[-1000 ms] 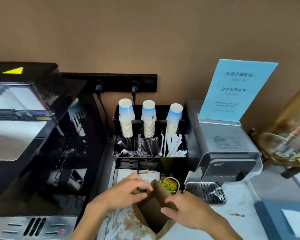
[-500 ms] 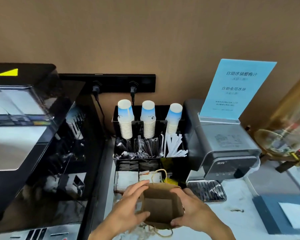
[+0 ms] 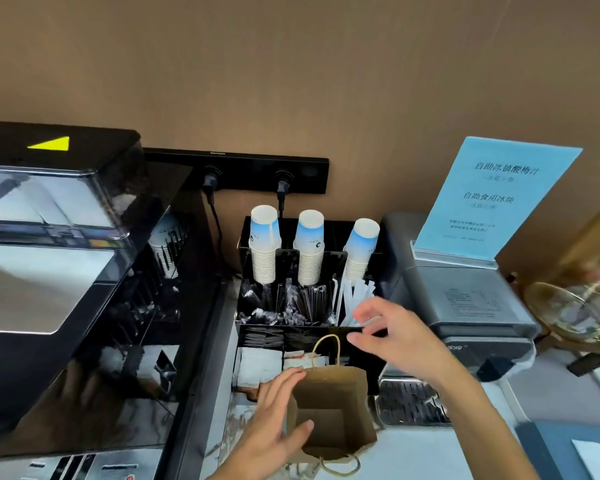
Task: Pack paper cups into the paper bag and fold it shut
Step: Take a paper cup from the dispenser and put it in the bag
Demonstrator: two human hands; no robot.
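The left hand [image 3: 278,415] hides the paper bag's [image 3: 329,410] left wall, and the bag's lower handle loop [image 3: 340,467] nearly runs off the bottom edge. The right hand [image 3: 400,336] is motion-blurred and covers some white straws [image 3: 352,296]. The small print on the blue sign [image 3: 492,199] is unreadable. The glass dispenser [image 3: 582,299] at the right edge is cut off and blurred.
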